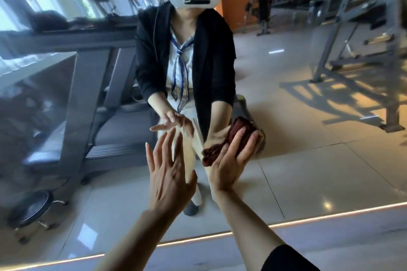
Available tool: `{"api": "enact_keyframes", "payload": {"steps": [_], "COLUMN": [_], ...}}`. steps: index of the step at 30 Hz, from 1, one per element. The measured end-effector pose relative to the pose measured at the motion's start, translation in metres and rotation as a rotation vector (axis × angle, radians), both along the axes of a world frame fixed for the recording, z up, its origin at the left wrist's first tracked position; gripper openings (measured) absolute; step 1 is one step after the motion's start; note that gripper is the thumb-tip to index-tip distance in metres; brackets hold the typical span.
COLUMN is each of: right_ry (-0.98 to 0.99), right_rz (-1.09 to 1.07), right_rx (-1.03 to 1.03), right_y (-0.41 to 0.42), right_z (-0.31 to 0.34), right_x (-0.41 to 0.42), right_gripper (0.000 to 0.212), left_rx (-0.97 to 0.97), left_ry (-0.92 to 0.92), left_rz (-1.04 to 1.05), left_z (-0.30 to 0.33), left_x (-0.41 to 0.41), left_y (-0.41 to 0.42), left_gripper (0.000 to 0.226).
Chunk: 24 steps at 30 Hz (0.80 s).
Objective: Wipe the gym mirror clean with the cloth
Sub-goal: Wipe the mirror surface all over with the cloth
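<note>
The gym mirror (308, 138) fills nearly the whole view, down to a lit strip along its bottom edge. My right hand (231, 160) presses a dark red cloth (220, 147) flat against the glass with straight fingers, low and near the middle. My left hand (167, 176) is raised beside it on the left with its fingers spread and straight, holding nothing, close to the glass. The reflection shows both hands and the cloth from the other side.
In the mirror I see a person crouching in a dark jacket, a treadmill (88, 86) at the left, a round black stool (33, 207) at the lower left, weight machines (352, 39) at the right and a glossy tiled floor. A lit strip (308, 218) marks the mirror's base.
</note>
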State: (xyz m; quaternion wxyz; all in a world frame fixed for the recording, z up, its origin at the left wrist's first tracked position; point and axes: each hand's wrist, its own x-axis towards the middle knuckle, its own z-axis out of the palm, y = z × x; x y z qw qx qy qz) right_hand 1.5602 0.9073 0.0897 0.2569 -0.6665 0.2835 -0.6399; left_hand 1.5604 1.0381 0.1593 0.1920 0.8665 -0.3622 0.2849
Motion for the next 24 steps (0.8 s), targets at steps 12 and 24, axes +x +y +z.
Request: {"api": "enact_keyframes", "payload": {"steps": [12,24], "right_ry": [-0.097,-0.082], "right_rz": [-0.17,0.002], "right_rx": [-0.283,-0.532], "right_y": [-0.088,-0.098], "right_z": [0.036,0.11], "right_x": [-0.018,-0.022], "right_gripper": [0.038,0.037], "left_rx": [-0.057,-0.095], "left_ry": [-0.073,-0.243], "left_rz": [-0.129,-0.273], "left_z": [0.038,0.055], "left_x": [-0.006,-0.029], "left_y": [-0.039,-0.102], "left_gripper": [0.074,0.061]}}
